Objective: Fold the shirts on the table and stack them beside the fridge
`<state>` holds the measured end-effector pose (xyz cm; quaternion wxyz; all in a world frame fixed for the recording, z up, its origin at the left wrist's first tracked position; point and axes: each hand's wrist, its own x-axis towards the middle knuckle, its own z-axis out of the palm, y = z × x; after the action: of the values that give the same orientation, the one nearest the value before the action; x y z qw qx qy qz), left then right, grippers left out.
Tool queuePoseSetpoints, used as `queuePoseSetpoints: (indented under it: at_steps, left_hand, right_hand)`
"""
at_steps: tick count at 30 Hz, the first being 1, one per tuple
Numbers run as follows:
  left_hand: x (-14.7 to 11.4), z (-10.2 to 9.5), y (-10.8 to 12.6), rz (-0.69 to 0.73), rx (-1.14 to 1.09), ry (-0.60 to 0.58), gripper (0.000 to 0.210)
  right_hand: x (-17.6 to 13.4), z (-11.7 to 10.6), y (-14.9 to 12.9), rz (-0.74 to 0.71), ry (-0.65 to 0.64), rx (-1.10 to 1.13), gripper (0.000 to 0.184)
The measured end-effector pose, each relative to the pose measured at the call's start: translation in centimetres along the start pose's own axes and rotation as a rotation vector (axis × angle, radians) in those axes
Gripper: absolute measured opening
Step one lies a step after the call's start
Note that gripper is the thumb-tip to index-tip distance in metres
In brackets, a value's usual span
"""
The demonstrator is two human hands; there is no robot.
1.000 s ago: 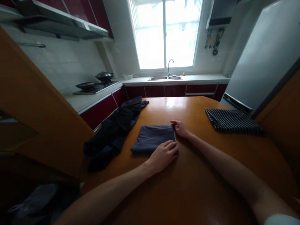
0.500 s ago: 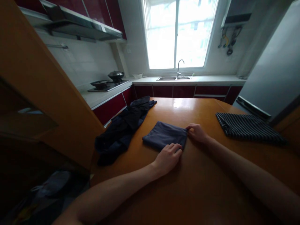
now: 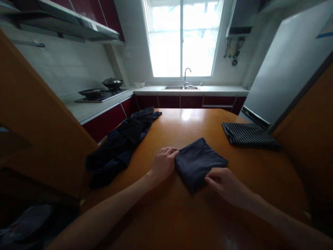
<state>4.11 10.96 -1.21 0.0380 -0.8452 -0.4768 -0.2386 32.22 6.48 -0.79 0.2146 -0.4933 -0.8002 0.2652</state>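
A folded dark blue piece of clothing (image 3: 199,161) lies on the wooden table (image 3: 166,215), turned so one corner points towards me. At its left corner is my left hand (image 3: 164,161), fingers bent together over the fabric edge. My right hand (image 3: 221,180) pinches the near right edge, thumb and forefinger closed. The exact grip of the left fingertips is partly hidden.
Dark crumpled clothes (image 3: 122,139) are heaped along the table's left edge. A folded black-and-white striped garment (image 3: 249,134) rests at the right. Beyond the table are a sink (image 3: 173,88), a stove (image 3: 104,95) and a fridge (image 3: 275,73).
The blue garment has turned on the table and sits further right and nearer. My left hand has shifted to its left corner, my right hand to its near right edge. The view has swung right.
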Motion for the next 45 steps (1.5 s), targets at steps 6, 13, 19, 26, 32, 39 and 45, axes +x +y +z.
queuePoseSetpoints:
  at_steps: [6, 13, 19, 26, 32, 39, 45]
  left_hand:
    - [0.0, 2.3, 1.5, -0.074, -0.097, -0.201, 0.05]
    - [0.4, 2.2, -3.1, -0.454, -0.46, -0.11, 0.061]
    - [-2.1, -1.0, -1.6, -0.887, -1.316, -0.295, 0.08]
    - [-1.7, -1.9, 2.7, -0.97, -1.532, -0.276, 0.108]
    - [-1.6, 0.1, 4.8, -0.847, -1.451, -0.194, 0.076]
    - [-0.8, 0.8, 6.5, -0.895, -1.582, -0.129, 0.083]
    - [1.8, 2.8, 7.6, -0.915, -1.634, -0.152, 0.08]
  right_hand:
    - [7.3, -5.2, 6.3, 0.341, 0.241, 0.05, 0.016]
    - [10.0, -5.2, 8.7, 0.527, 0.007, 0.242, 0.013]
    - [11.4, -6.2, 8.2, 0.571, -0.109, 0.267, 0.03]
    - [12.1, -5.9, 7.8, 0.554, -0.204, 0.325, 0.023]
    - [11.7, -6.1, 7.5, 0.524, -0.178, 0.364, 0.007]
    - [10.3, -6.7, 8.1, 0.531, -0.242, 0.728, 0.012]
    - [8.7, -9.8, 9.3, 0.536, -0.141, 0.865, 0.018]
